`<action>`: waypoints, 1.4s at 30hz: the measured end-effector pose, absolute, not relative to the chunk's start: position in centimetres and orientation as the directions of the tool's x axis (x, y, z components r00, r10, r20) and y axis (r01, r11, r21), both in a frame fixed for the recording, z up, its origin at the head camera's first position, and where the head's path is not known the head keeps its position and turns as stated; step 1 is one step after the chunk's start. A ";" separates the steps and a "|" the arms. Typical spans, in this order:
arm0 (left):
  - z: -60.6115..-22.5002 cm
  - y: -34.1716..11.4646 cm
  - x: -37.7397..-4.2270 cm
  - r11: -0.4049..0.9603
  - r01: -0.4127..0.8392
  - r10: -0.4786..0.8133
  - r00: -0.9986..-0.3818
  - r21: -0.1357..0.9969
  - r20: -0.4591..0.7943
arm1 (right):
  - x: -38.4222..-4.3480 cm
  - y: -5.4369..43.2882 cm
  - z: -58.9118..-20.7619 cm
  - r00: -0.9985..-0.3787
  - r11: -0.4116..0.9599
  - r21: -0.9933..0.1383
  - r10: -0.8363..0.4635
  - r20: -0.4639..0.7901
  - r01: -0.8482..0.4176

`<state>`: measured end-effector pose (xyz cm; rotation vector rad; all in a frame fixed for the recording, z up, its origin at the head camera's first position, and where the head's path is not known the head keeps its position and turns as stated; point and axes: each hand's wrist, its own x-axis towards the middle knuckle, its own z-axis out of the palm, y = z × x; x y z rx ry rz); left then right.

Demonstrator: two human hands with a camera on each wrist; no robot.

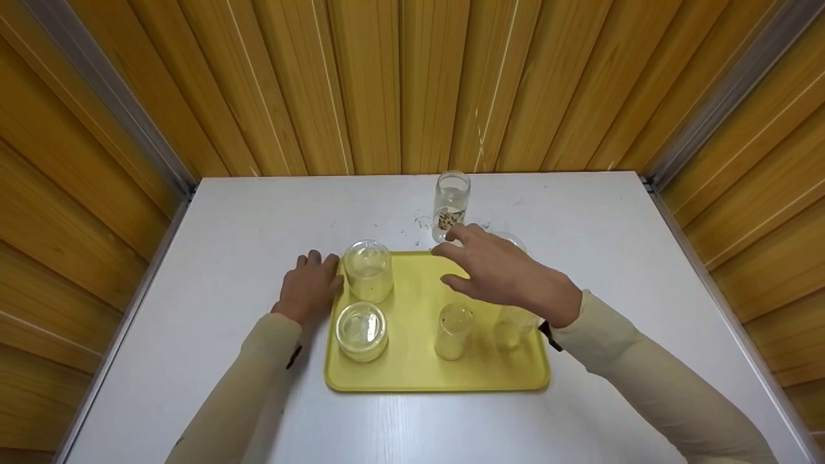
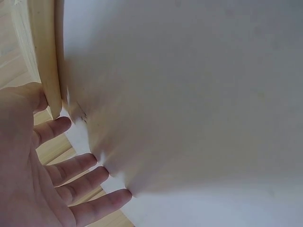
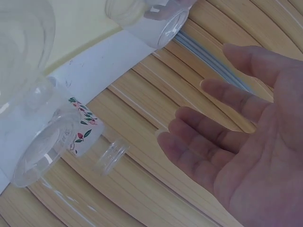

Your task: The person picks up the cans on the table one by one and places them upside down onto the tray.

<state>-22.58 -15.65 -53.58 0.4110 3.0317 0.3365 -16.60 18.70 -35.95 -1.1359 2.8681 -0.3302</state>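
Observation:
My left hand (image 1: 308, 283) is at the left rim of a yellow tray (image 1: 412, 380). In the left wrist view its thumb and index finger (image 2: 54, 128) lie on either side of the rim, and the other fingertips touch the table. My right hand (image 1: 499, 267) hovers above the tray's back right with loosely spread fingers, holding nothing. Behind it stands a tall clear glass bottle (image 1: 452, 193) with a print. Two wide glass jars (image 1: 368, 270) stand on the tray's left side. A small glass (image 1: 454, 332) and another glass (image 1: 512, 332) stand at its right.
Beyond the right hand, a further clear glass piece (image 1: 511, 240) is mostly hidden. Small dark marks dot the white table (image 1: 271, 212) near the tall bottle. Yellow wood-look walls (image 1: 419, 84) rise at the back and both sides.

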 end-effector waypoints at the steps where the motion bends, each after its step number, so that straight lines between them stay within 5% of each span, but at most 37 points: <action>1: -53.5 -15.6 -22.5 0.941 0.255 0.269 -0.963 0.223 -0.034 | -16.8 18.7 -35.9 -0.735 0.713 -0.214 -0.677 0.041 -0.668; 19: -53.4 -15.3 -22.4 0.944 0.250 0.264 -0.964 0.215 -0.039 | -19.1 18.4 -35.0 -0.739 0.706 -0.241 -0.668 0.085 -0.666; 42: -53.5 -15.5 -22.6 0.947 0.235 0.250 -0.967 0.221 -0.043 | -23.4 19.1 -34.4 -0.819 0.787 -0.243 -0.570 0.063 -0.567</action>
